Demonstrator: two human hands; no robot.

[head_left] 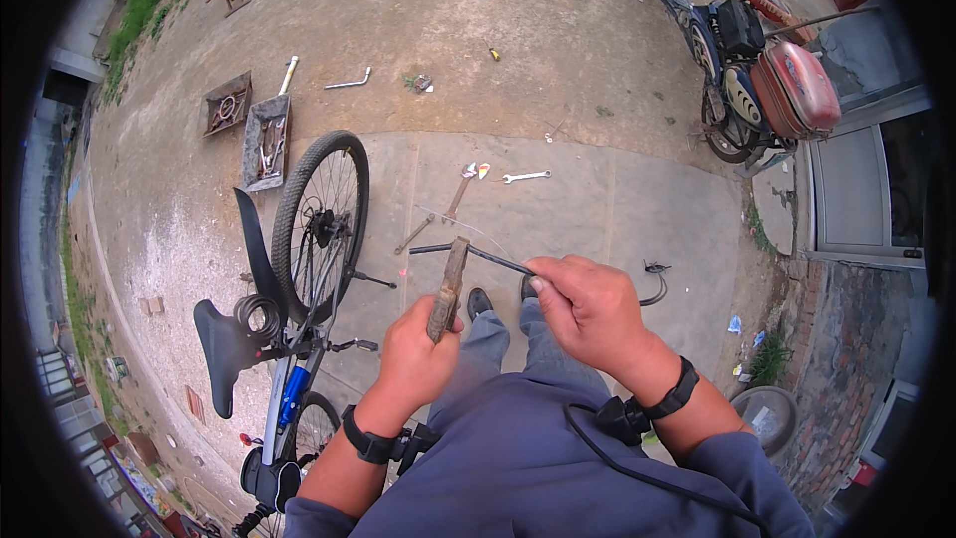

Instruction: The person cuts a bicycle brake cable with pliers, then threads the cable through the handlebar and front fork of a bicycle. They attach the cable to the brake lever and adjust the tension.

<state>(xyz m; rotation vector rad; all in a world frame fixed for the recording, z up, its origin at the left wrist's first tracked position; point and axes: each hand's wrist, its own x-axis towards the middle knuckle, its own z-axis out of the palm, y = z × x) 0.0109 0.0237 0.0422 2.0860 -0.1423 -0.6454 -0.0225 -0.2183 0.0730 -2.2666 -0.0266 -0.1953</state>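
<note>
My left hand (416, 351) is closed around a worn, rusty tool that looks like pliers (448, 291). Its upper end meets a black cable (501, 261); whether its jaws grip the cable, I cannot tell. One end of the cable sticks out to the left of the tool. On the right, my right hand (590, 311) pinches the same cable between thumb and fingers. Beyond that hand a dark curved piece (658, 287) shows, perhaps the cable's other end. A thin pale wire arcs just behind the tool.
A bicycle (334, 214) stands at my left. On the ground ahead lie a hammer (460, 191), a wrench (526, 177) and an L-shaped tool (349, 80). Tools fill a metal box (282, 130) beside another box (213, 122). A motorbike (742, 90) is parked at the far right.
</note>
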